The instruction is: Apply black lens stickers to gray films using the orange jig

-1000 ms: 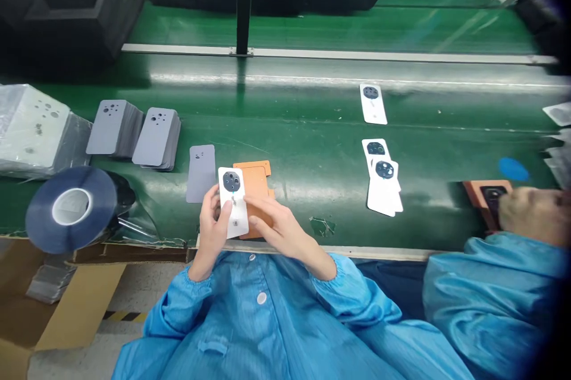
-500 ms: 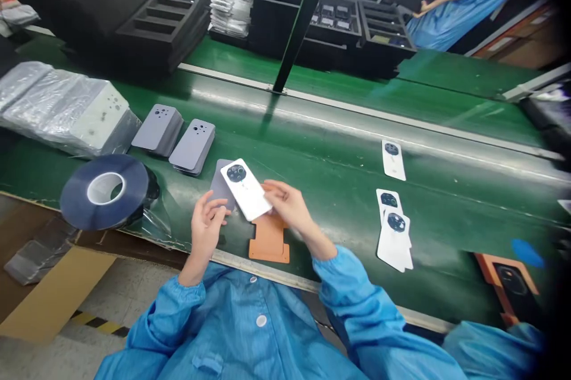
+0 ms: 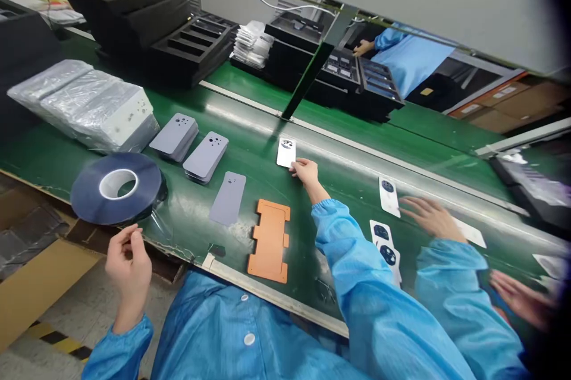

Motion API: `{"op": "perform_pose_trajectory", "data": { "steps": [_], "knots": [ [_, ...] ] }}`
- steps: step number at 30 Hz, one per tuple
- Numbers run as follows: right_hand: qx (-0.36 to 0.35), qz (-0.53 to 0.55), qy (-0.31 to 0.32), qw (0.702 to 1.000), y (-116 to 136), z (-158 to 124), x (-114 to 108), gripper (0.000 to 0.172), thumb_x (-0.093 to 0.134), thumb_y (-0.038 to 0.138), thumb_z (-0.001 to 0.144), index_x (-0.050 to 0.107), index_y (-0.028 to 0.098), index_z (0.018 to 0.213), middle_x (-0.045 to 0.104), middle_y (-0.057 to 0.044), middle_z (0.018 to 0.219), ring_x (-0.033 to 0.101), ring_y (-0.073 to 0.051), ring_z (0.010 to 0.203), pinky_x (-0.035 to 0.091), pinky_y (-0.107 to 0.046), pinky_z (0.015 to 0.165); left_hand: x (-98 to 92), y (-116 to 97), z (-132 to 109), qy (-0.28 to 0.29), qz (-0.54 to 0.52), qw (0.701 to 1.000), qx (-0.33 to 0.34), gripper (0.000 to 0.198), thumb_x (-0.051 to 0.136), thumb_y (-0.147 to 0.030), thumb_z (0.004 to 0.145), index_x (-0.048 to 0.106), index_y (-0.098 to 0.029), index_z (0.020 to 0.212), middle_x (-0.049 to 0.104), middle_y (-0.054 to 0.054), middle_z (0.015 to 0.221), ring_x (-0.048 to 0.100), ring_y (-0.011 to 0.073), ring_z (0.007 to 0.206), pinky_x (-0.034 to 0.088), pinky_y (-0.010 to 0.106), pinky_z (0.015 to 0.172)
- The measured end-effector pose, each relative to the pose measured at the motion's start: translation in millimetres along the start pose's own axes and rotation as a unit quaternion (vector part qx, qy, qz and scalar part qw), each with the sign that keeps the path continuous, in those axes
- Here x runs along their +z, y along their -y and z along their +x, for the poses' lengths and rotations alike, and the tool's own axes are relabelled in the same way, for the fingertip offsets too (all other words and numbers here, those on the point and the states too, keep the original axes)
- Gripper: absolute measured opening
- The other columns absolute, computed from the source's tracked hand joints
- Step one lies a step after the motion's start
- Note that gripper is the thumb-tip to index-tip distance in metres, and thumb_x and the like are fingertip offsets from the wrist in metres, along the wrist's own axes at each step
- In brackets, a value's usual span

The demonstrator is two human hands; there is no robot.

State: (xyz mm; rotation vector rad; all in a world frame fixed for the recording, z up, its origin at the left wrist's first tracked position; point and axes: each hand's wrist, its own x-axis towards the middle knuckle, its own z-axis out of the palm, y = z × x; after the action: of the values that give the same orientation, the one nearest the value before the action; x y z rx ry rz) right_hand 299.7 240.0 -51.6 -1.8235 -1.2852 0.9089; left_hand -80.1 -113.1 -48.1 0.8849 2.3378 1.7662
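Note:
My right hand (image 3: 306, 174) pinches the lower right corner of a white phone-shaped panel (image 3: 286, 152) with a dark round camera area, at the far side of the green table. Close to the front edge, my left hand (image 3: 128, 267) is raised with fingers curled and tips together; what it holds, if anything, cannot be made out. Beyond it lies a large roll of dark film (image 3: 84, 190). An orange plate (image 3: 269, 240) lies between my hands, nearer the edge, beside a single grey panel (image 3: 228, 198).
Two grey panel stacks (image 3: 173, 137) (image 3: 206, 157) and wrapped bundles (image 3: 84, 100) stand at the left. White panels (image 3: 389, 195) lie at the right, near another person's blurred hands (image 3: 430, 216). Black trays (image 3: 191, 41) stand behind, past a metal post (image 3: 307, 79).
My right hand has carried the white panel away to the far side. My left hand has drawn back left, off the grey panel. The orange plate is uncovered, and another person's hands have appeared.

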Motion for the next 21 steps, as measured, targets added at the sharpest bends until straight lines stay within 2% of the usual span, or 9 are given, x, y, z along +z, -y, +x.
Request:
{"op": "perform_pose_trajectory", "data": {
  "steps": [3,5,8,11,13,15,16,18,21],
  "knots": [
    [-0.008,-0.041,0.013,0.999,4,1,-1,0.037,0.076,0.013,0.081,0.072,0.002,0.116,0.080,-0.014,0.092,0.072,-0.014,0.066,0.059,-0.020,0.056,-0.4,6,8,0.087,-0.014,0.995,-0.045,0.035,0.054,-0.045,0.102,0.071,-0.017,0.114,0.074,0.007,0.099,0.067,0.0188,0.086,0.053,0.033,0.084],
    [-0.017,-0.074,0.020,0.997,8,0,-3,0.031,0.080,0.014,0.078,0.076,0.005,0.107,0.079,-0.012,0.088,0.072,-0.016,0.065,0.059,-0.023,0.058,2.8,6,11,0.131,-0.037,0.988,-0.078,0.038,0.051,-0.048,0.103,0.070,-0.017,0.115,0.073,0.004,0.089,0.064,0.0161,0.074,0.052,0.030,0.075],
    [-0.034,-0.125,0.017,0.991,16,-5,-9,0.028,0.082,0.014,0.075,0.078,0.006,0.101,0.079,-0.014,0.091,0.073,-0.020,0.069,0.061,-0.030,0.068,10.4,2,14,0.179,-0.080,0.973,-0.119,0.041,0.056,-0.050,0.098,0.069,-0.016,0.116,0.068,0.000,0.076,0.057,0.0128,0.059,0.049,0.026,0.061],
    [-0.063,-0.166,0.006,0.984,29,-16,-10,0.033,0.082,0.015,0.076,0.077,0.004,0.107,0.077,-0.022,0.107,0.075,-0.027,0.091,0.059,-0.039,0.088,18.1,-3,17,0.224,-0.112,0.957,-0.146,0.045,0.068,-0.051,0.089,0.070,-0.013,0.112,0.065,-0.001,0.070,0.055,0.0111,0.051,0.047,0.025,0.052],
    [-0.096,-0.182,0.009,0.978,39,-29,-4,0.036,0.078,0.019,0.082,0.075,0.004,0.115,0.072,-0.027,0.123,0.071,-0.032,0.112,0.052,-0.044,0.102,23.1,-6,19,0.243,-0.121,0.949,-0.157,0.049,0.074,-0.052,0.084,0.070,-0.012,0.112,0.066,-0.001,0.070,0.054,0.0101,0.047,0.045,0.024,0.050],
    [-0.138,-0.186,0.035,0.972,50,-52,11,0.037,0.071,0.026,0.090,0.074,0.008,0.121,0.068,-0.027,0.133,0.066,-0.033,0.121,0.047,-0.048,0.109,29.6,-9,18,0.257,-0.118,0.946,-0.160,0.052,0.076,-0.053,0.083,0.070,-0.013,0.115,0.066,-0.001,0.069,0.053,0.0103,0.046,0.043,0.023,0.047],
    [-0.160,-0.184,0.062,0.968,55,-67,22,0.035,0.068,0.030,0.093,0.075,0.011,0.121,0.069,-0.024,0.133,0.067,-0.032,0.120,0.047,-0.048,0.109,33.8,-11,16,0.264,-0.115,0.945,-0.157,0.052,0.075,-0.054,0.083,0.071,-0.014,0.115,0.065,-0.002,0.067,0.054,0.0111,0.047,0.042,0.023,0.047],
    [-0.200,-0.172,0.142,0.954,65,-104,48,0.030,0.066,0.037,0.095,0.079,0.016,0.114,0.078,-0.016,0.118,0.071,-0.029,0.106,0.052,-0.045,0.101,43.5,-15,11,0.275,-0.113,0.944,-0.144,0.050,0.073,-0.053,0.086,0.071,-0.014,0.117,0.061,-0.003,0.061,0.058,0.0135,0.051,0.045,0.023,0.050],
    [-0.250,-0.148,0.263,0.920,81,-165,90,0.029,0.068,0.046,0.095,0.083,0.022,0.101,0.082,-0.006,0.103,0.075,-0.022,0.089,0.057,-0.033,0.087,57.8,-20,0,0.287,-0.116,0.944,-0.114,0.050,0.066,-0.050,0.092,0.069,-0.014,0.127,0.057,-0.005,0.057,0.057,0.0146,0.053,0.047,0.025,0.056]
  ]
}}
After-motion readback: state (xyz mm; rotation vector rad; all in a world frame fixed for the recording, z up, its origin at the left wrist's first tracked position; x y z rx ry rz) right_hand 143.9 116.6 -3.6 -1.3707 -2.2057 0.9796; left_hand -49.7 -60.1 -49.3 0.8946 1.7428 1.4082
